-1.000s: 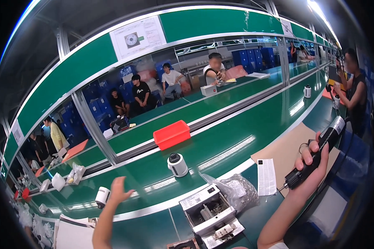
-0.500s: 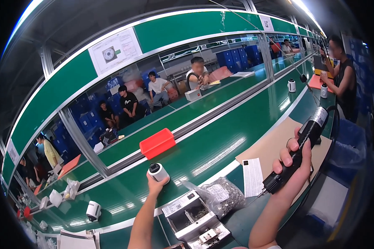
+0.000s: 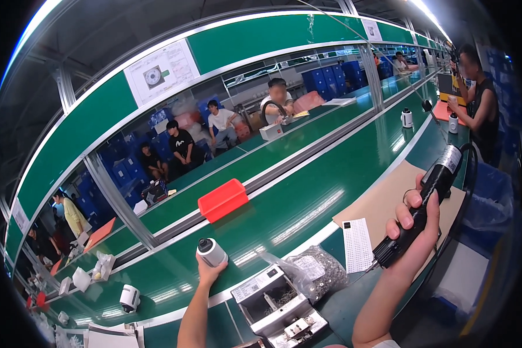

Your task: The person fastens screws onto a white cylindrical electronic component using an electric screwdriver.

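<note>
My left hand (image 3: 209, 272) is closed around a white cylindrical device (image 3: 216, 254) with a black knob-like end, above the green conveyor belt (image 3: 307, 209). The device leans, its black end toward the upper left. A black electric screwdriver (image 3: 420, 211) is wrapped by the fingers of my right hand (image 3: 414, 223). It slants, with its bit pointing down and left and its cable at the top right. Between my arms stands a metal screw feeder (image 3: 267, 298) with loose screws inside. Right behind it lies a clear bag of small metal parts (image 3: 322, 272).
A red bin (image 3: 223, 200) rests at the belt's far edge. Another white device (image 3: 130, 297) lies at the left; a similar one (image 3: 407, 118) stands farther right. A printed label sheet (image 3: 358, 245) and cardboard (image 3: 388, 197) lie near the screwdriver. At the right, a co-worker (image 3: 478, 104) sits at the line.
My left hand and the white device have moved slightly left and nearer to me, and the device tilts more. The screwdriver stays in my right hand, shifted a little right in the picture.
</note>
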{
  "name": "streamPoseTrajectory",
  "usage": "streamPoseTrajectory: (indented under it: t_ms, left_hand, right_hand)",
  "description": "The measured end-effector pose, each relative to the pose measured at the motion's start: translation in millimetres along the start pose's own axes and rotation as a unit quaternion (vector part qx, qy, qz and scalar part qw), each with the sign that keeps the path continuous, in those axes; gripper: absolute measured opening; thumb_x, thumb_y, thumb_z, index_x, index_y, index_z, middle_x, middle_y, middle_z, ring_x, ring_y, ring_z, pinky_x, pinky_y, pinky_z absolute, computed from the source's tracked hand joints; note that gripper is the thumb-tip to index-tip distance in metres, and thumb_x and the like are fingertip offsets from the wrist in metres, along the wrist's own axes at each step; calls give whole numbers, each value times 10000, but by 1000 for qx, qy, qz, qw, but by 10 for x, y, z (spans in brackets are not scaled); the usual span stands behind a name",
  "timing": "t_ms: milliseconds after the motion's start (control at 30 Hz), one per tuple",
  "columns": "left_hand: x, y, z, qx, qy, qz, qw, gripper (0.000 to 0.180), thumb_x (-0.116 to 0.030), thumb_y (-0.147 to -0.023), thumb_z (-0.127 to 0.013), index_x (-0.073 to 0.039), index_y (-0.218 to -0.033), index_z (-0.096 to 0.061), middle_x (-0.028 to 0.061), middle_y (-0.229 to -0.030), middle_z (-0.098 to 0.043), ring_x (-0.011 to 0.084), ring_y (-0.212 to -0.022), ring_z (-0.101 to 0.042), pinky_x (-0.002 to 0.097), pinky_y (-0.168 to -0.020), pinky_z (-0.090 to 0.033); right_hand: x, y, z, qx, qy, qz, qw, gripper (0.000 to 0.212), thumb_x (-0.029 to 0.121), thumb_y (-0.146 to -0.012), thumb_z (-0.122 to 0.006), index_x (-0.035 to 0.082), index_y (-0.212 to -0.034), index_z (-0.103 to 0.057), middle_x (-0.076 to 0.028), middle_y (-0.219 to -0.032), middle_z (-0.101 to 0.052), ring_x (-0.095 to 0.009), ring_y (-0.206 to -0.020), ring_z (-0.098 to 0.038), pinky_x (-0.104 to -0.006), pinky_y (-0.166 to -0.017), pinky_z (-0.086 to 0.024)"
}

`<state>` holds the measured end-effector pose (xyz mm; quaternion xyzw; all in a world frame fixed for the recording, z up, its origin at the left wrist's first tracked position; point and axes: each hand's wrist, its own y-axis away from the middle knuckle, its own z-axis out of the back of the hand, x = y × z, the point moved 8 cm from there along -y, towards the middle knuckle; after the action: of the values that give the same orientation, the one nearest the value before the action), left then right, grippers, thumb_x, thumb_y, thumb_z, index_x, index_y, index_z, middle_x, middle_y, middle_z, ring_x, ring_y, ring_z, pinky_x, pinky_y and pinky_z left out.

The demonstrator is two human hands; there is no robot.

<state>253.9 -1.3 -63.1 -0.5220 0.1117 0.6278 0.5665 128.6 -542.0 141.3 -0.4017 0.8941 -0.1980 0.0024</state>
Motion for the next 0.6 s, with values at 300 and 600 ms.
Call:
streamPoseTrajectory:
  t_ms: [300, 600]
  left_hand:
    - [62, 54, 206, -7, -21, 5, 1000, 1033, -205, -549, -853, -73, -1341, -203, 152, -1227, -488, 280, -1117, -512, 381, -942, -418]
    - [257, 72, 390, -13, -17, 13, 1000, 1004, -202, -539, -850, -66, -1321, -235, 145, -1207, -500, 277, -1098, -520, 385, -939, -421]
  right_hand:
    - [16, 11, -7, 6, -1, 5, 1000, 379, 289, -977, -391, 35, -1257, -389, 14, -791, -433, -36, -531, -427, -195, -359, -411]
    - [16, 8, 4, 4, 0, 6, 1000, 389, 288, -976, -395, 27, -1265, -387, 13, -792, -437, -37, -530, -429, -198, -362, -416]
